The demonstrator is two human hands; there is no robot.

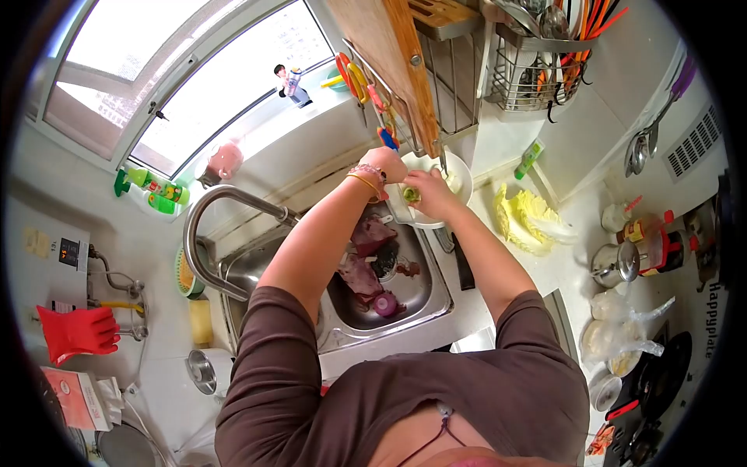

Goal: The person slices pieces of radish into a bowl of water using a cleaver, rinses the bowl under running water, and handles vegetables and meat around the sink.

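Note:
Over the right edge of the sink, my left hand (385,164) is closed, and whatever its fingers hold is hidden. My right hand (433,193) is beside it, its fingers curled around a small green vegetable piece (411,194). Both hands are at the near-left side of a white bowl (459,174) with pale contents. A translucent, pale thing (401,208) hangs below the hands; I cannot tell what it is. In the sink basin (424,300) beneath lie purple, leafy vegetable scraps (362,276) and a round purple piece (385,304).
A black-handled knife (463,265) lies on the counter right of the sink. Pale yellow-green cabbage leaves (526,222) lie farther right. The curved faucet (206,214) arches at left. A wooden board (393,62) and scissors (357,81) hang ahead, close above the hands.

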